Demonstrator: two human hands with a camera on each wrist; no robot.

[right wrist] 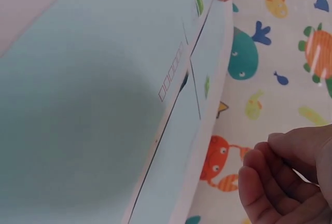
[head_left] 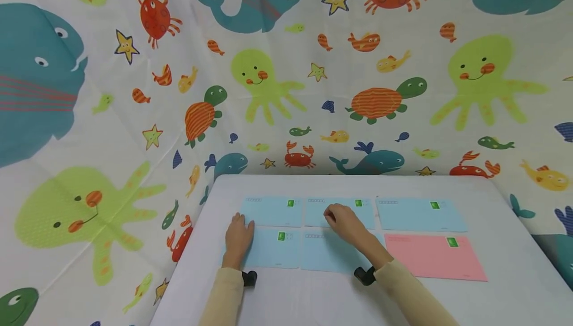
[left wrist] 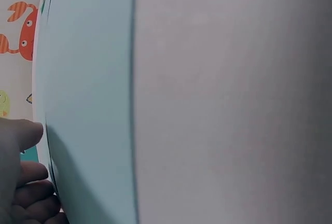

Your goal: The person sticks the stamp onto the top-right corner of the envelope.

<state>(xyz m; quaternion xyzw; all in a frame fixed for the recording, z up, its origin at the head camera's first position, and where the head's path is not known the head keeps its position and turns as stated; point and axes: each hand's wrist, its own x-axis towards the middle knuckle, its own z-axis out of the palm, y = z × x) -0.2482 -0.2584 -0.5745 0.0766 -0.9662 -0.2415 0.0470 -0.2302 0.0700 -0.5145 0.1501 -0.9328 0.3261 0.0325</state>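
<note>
My left hand (head_left: pixel 238 239) rests at the left end of the lower-left blue envelope (head_left: pixel 273 251), fingers fairly straight and pointing away from me. Over the middle column hovers my right hand (head_left: pixel 346 222), its fingers curled toward the thumb. Between those fingers (right wrist: pixel 254 182) nothing shows in the right wrist view. Beneath that hand lie the upper-middle blue envelope (head_left: pixel 317 214), with a green stamp (head_left: pixel 358 203), and the lower-middle blue envelope (head_left: pixel 324 254). The right forearm hides the lower-middle envelope's upper right part. A green stamp (head_left: pixel 281 236) marks the lower-left envelope.
The white table (head_left: pixel 286 301) also bears an upper-left blue envelope (head_left: pixel 268 211), an upper-right blue one (head_left: pixel 416 219) and a pink one (head_left: pixel 434 259), each with a green stamp. Behind hangs a sea-animal curtain (head_left: pixel 277 137).
</note>
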